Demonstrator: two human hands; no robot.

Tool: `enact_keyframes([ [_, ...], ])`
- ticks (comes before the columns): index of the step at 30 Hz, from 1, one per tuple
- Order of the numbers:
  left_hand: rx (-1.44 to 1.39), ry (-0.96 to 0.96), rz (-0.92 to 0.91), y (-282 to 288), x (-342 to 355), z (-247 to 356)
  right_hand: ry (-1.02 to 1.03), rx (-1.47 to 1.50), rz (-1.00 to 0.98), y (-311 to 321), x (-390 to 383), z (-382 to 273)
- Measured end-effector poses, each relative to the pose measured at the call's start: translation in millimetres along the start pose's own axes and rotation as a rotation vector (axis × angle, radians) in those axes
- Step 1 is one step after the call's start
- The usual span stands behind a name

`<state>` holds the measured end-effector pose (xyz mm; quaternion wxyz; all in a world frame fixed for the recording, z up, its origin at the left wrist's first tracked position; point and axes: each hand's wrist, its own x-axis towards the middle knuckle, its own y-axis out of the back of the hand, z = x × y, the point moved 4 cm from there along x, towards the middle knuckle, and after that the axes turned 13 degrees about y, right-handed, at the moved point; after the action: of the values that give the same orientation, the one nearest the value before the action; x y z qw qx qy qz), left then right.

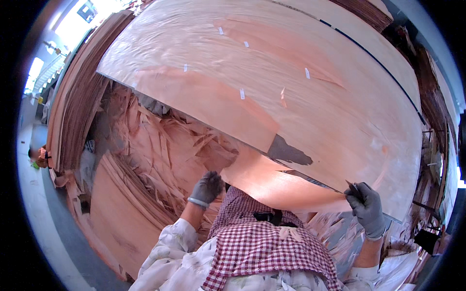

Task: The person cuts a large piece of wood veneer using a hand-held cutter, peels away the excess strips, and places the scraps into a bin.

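From where I sat, watching through the head camera, the loose veneer strip point(276, 189) hung in a curve at five o'clock, along the near edge of the broad pale sheet point(330, 116), between the wearer's gloved hands. I saw the left hand point(208, 188) at seven o'clock, its fingers curled together beside the strip's left end; I could not tell whether they gripped it. At four o'clock, the right hand point(368, 209) had its fingers clamped on a dark tool point(356, 190), close by the strip's right end. I noted a dark grey patch point(291, 152) toward three o'clock, crumpled veneer scraps point(162, 145) at nine, and a tall veneer stack point(77, 97) at ten.
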<state>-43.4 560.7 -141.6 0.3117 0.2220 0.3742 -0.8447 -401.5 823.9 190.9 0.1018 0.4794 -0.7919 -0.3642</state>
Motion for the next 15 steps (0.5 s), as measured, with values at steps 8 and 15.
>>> enact_keyframes([
  [8, -0.236, 0.342, -0.390, -131.0, -0.6, -83.0, -0.197, 0.297, -0.061, 33.3, -29.8, 37.2],
  [15, -0.784, 0.202, -0.306, -96.8, 18.2, -74.6, -0.154, 0.305, -0.235, 30.9, -36.2, 17.2],
])
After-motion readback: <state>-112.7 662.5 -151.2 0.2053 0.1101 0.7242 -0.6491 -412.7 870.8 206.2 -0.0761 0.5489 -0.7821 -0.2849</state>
